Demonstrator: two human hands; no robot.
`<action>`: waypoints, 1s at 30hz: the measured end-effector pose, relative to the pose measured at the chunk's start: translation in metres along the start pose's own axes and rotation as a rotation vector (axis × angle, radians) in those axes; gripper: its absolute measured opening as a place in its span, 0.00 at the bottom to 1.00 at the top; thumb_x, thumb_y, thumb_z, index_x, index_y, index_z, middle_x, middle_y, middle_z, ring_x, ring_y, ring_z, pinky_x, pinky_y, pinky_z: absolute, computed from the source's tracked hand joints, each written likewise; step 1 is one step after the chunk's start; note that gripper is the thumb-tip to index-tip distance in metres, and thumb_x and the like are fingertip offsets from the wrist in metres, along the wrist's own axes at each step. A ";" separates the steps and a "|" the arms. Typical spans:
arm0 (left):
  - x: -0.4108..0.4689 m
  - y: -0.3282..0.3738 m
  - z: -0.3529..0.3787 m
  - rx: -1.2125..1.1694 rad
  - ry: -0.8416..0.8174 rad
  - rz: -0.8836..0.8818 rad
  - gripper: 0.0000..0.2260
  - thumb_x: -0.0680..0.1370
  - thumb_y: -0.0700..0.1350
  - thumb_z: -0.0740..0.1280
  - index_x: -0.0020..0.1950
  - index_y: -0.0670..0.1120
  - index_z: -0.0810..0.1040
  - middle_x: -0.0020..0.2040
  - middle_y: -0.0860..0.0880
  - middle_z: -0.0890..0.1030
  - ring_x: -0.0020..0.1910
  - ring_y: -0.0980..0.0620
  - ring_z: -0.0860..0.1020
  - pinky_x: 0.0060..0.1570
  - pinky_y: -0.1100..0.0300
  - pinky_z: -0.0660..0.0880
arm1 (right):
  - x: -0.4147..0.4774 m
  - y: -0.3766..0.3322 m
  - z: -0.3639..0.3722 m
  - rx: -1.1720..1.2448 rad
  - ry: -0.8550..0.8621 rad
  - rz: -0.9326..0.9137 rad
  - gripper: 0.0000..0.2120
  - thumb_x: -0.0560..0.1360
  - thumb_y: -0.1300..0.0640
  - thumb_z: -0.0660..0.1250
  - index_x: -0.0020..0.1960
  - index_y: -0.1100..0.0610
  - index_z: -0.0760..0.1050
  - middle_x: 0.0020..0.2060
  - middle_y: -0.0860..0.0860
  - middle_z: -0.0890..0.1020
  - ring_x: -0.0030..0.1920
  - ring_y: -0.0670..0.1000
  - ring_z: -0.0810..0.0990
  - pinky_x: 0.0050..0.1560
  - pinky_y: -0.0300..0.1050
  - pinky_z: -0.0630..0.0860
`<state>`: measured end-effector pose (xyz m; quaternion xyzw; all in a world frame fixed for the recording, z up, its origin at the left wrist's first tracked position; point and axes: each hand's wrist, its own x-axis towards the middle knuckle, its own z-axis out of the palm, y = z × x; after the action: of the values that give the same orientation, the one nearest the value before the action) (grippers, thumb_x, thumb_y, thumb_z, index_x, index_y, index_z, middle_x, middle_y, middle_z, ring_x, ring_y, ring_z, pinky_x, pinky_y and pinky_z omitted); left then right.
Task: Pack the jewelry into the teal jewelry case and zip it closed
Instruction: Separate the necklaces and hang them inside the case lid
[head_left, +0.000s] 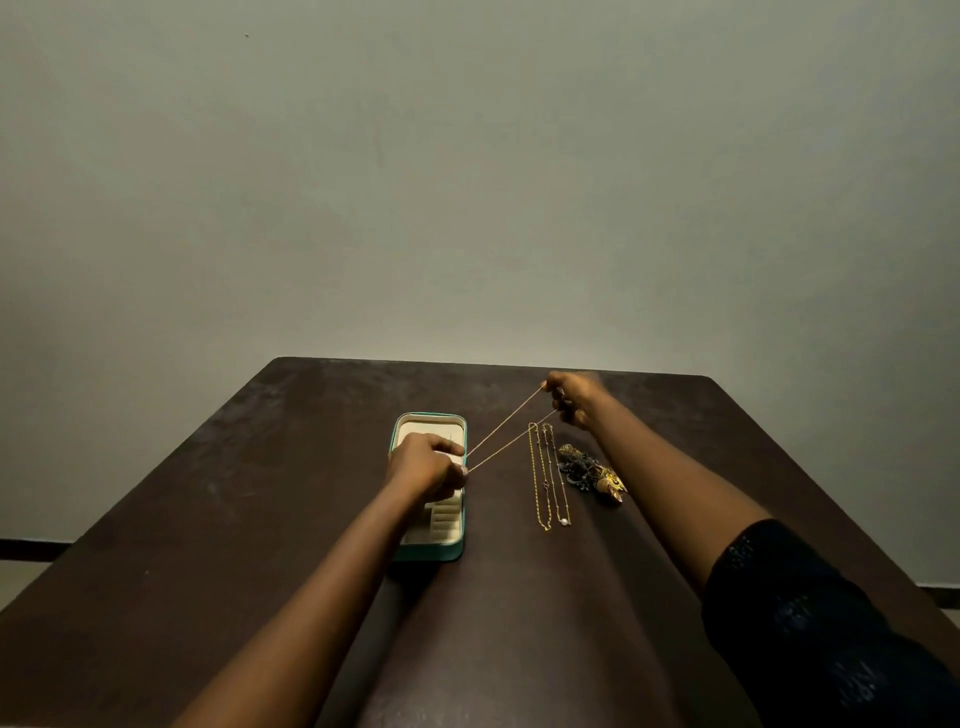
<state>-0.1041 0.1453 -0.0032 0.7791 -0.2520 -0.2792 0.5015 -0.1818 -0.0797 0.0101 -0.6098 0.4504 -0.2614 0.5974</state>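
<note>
Two bare forearms reach out over a dark brown table (208, 519) that stands against a plain grey-green wall (467, 182); the right arm wears a dark sleeve (805, 623) at the lower right. Wide bare tabletop lies to the left of the things and on the near side of them. The table's far edge runs just beyond the right hand (574, 397), and its right edge slants away well apart from the jewelry.

Left of centre the teal jewelry case (431, 553) lies open and flat, its long side running near to far, with a cream lining and padded ring rolls (444, 514) showing at its near end. The left hand (423, 465) is over the middle of the case, fingers curled, pinching one end of a thin gold chain (505, 422). That chain stretches taut in two strands, up and to the far right, to the right hand, which pinches the other end with curled fingers, raised above the table.

Just right of the case, under the stretched chain, two more gold necklaces (535, 478) lie straight side by side on the table, one ending in a small pearl (563, 521). Beside them on the right sits a small heap of gold and dark ornaments (589, 470), too tangled to tell apart.
</note>
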 end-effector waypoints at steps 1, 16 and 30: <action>-0.001 0.000 0.004 0.011 -0.009 0.020 0.13 0.69 0.30 0.70 0.48 0.46 0.80 0.41 0.39 0.82 0.32 0.47 0.77 0.35 0.60 0.77 | 0.003 -0.001 0.001 -0.015 -0.008 0.005 0.10 0.75 0.64 0.61 0.35 0.60 0.70 0.29 0.52 0.65 0.28 0.46 0.60 0.29 0.39 0.56; 0.008 -0.013 0.047 0.524 -0.056 0.114 0.10 0.73 0.44 0.71 0.50 0.40 0.83 0.49 0.40 0.82 0.50 0.45 0.79 0.43 0.60 0.71 | 0.048 0.013 0.021 -0.239 -0.031 -0.024 0.13 0.72 0.68 0.60 0.31 0.59 0.65 0.26 0.53 0.61 0.25 0.47 0.57 0.21 0.31 0.53; -0.002 -0.022 0.083 0.931 -0.074 0.440 0.13 0.77 0.36 0.61 0.60 0.35 0.75 0.61 0.40 0.71 0.56 0.41 0.74 0.54 0.51 0.73 | 0.074 0.021 0.036 -0.653 -0.110 -0.253 0.07 0.72 0.67 0.69 0.35 0.60 0.76 0.38 0.55 0.80 0.38 0.50 0.79 0.32 0.35 0.73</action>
<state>-0.1603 0.1022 -0.0516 0.8378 -0.5252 -0.0527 0.1393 -0.1222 -0.1231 -0.0313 -0.8327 0.3984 -0.1425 0.3572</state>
